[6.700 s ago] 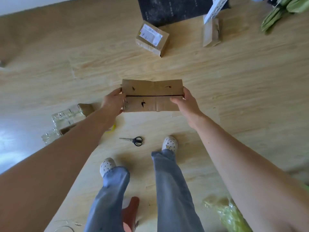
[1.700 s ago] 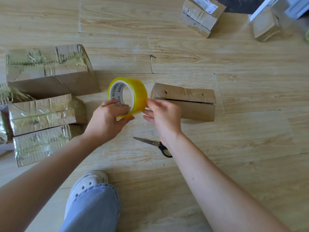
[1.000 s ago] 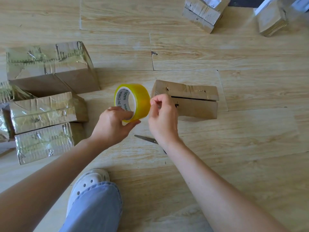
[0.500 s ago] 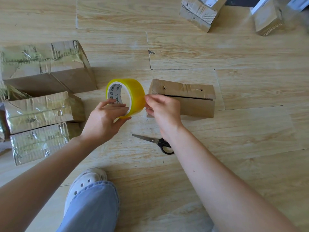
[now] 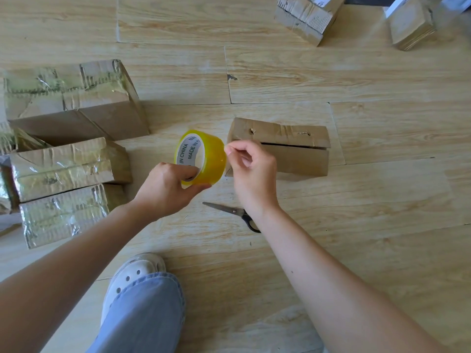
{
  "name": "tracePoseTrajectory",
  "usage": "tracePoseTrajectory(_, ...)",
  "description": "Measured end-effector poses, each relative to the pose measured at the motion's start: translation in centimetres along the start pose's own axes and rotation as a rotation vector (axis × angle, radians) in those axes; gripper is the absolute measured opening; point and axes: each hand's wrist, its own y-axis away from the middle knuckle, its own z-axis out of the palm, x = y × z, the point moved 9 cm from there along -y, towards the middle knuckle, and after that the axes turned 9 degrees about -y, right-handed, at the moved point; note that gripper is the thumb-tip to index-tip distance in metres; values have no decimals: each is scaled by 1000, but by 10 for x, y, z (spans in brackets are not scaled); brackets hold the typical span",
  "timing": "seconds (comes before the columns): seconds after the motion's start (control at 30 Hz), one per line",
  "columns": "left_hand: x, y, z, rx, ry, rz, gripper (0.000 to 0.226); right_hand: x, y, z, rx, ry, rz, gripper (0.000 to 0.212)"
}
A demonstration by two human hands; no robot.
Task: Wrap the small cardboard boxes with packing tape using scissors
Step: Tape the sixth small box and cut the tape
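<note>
Off to the left of the fingers sits the pile of taped-up cardboard boxes (image 5: 68,154), shiny with film, so those look done. Right behind the right fingertips is the bare cardboard box (image 5: 300,159), top flaps gaping along the middle slit, with no fresh tape over it that I can see. Left hand (image 5: 165,192) grips the packing tape roll (image 5: 201,159), thumb hooked into the core and the other fingers curled under the outside. Right hand (image 5: 252,171) has thumb and forefinger pinched on the roll's outer wrap, on the side nearest the box. I can't tell if a loose end has lifted, the tape's too clear. Scissors (image 5: 230,211) lie blades together just under the right wrist.

My worries: picking with a nail could tear off a sliver instead of the full width. A long pull might fold back and stick to itself. And those springy flaps could pop up under the strip unless something presses them flat
</note>
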Motion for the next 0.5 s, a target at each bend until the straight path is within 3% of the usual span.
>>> tracePoseTrajectory(0.13, 0, -5, -3, -38, -1, 19, 29, 15, -7, -1, -45, -130, 192, 5)
tracePoseTrajectory(0.33, 1, -9, -17, 32, -10, 108, 23, 15, -15, 2, -106, -122, 357, 28)
tracePoseTrajectory(0.43, -1, -10, -15, 9, -20, 142, 23, 23, -16, 1, -111, -208, 486, 55)
tracePoseTrajectory(0.5, -1, -10, -14, -2, -20, 162, 26, 21, -18, -1, -145, -234, 499, 53)
